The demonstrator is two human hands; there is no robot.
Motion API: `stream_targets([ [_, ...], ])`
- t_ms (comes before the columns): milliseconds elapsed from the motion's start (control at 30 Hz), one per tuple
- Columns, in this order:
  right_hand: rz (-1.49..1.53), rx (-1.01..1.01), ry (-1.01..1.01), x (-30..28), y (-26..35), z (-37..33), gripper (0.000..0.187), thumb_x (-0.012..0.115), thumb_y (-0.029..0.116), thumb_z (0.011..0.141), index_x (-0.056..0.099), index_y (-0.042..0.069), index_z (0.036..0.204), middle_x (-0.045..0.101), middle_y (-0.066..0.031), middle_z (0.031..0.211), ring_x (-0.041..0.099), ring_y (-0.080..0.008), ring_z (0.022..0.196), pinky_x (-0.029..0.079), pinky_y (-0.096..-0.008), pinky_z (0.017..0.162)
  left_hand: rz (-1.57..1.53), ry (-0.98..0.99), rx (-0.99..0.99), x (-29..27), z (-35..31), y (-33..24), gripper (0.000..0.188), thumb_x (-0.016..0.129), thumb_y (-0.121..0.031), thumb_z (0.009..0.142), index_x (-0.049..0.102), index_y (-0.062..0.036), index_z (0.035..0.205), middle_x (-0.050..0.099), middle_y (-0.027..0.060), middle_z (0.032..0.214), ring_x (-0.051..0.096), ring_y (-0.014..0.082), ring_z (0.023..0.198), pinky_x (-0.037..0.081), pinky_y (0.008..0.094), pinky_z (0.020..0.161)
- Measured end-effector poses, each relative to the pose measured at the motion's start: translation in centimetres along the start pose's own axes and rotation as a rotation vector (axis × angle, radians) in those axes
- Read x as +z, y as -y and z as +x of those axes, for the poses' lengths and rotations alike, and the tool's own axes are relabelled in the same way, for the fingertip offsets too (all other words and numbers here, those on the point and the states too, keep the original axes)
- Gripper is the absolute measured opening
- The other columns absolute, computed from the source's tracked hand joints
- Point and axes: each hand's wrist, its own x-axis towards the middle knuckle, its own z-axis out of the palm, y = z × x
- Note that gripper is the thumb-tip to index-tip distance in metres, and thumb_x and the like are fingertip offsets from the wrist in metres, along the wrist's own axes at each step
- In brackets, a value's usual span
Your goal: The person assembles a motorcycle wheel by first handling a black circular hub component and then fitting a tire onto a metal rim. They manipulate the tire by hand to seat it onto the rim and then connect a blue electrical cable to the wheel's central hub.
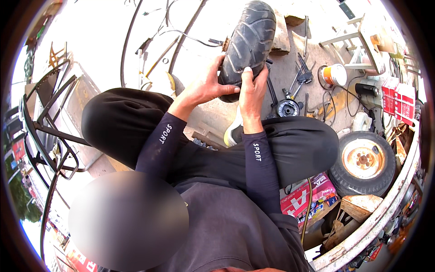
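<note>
A black treaded tyre [251,38] stands upright on its edge in front of me, with its tread facing up. My left hand [210,84] grips its near left side, the thumb lying across the tread. On the near right side, my right hand [253,90] is wrapped round the same tyre, thumb on the rubber. Part of a rusty piece [225,44] shows at the tyre's left flank. The far fingers of both hands are hidden behind the tyre.
To the right lie several hand tools, a round dark part [288,108], a white tub [334,75] and a metal stool frame [358,43]. A small wheel with a rusty rim [364,158] rests by my right knee. A black metal chair [45,122] stands at left.
</note>
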Motion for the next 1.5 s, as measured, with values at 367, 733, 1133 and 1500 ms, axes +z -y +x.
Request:
stream_targets([
  [367,0.049,0.064,0.085,-0.8,0.6,-1.2,0.063,0.060,0.013,0.085,0.038,-0.009,0.139,0.058,-0.0243,0.124,0.059,-0.0329,0.113,0.045,-0.0398,0.100,0.111,0.031,0.011,-0.1,-0.6,-0.6,0.096,0.092,-0.025,0.063,0.041,0.0059,0.139,0.061,0.0280,0.121,0.060,0.0381,0.117,0.048,0.0422,0.098],
  [733,0.062,0.014,0.064,-1.6,-0.4,-2.8,0.069,0.059,0.015,0.082,0.034,-0.009,0.142,0.052,-0.0266,0.133,0.056,-0.0341,0.120,0.041,-0.0407,0.106,0.281,0.054,0.109,0.5,-0.7,0.1,0.098,0.094,-0.033,0.060,0.038,0.0077,0.130,0.062,0.0337,0.108,0.064,0.0470,0.105,0.052,0.0465,0.088],
  [1133,0.153,0.122,-0.183,-1.0,-0.7,-1.3,0.060,0.041,0.053,0.105,0.054,-0.005,0.116,0.061,-0.0156,0.107,0.057,-0.0244,0.098,0.044,-0.0367,0.090,0.043,-0.026,-0.126,-1.5,-0.1,-4.0,0.059,0.048,-0.045,0.104,0.051,0.0067,0.133,0.061,0.0254,0.126,0.059,0.0347,0.121,0.046,0.0410,0.101],
  [1500,0.200,0.080,-0.130,-0.5,0.0,0.6,0.068,0.039,0.061,0.103,0.054,-0.005,0.113,0.060,-0.0128,0.104,0.056,-0.0217,0.095,0.045,-0.0355,0.086,-0.146,-0.390,-0.101,3.5,0.6,-1.6,0.043,0.047,-0.037,0.105,0.055,0.0035,0.115,0.061,0.0220,0.103,0.061,0.0327,0.098,0.047,0.0417,0.086],
])
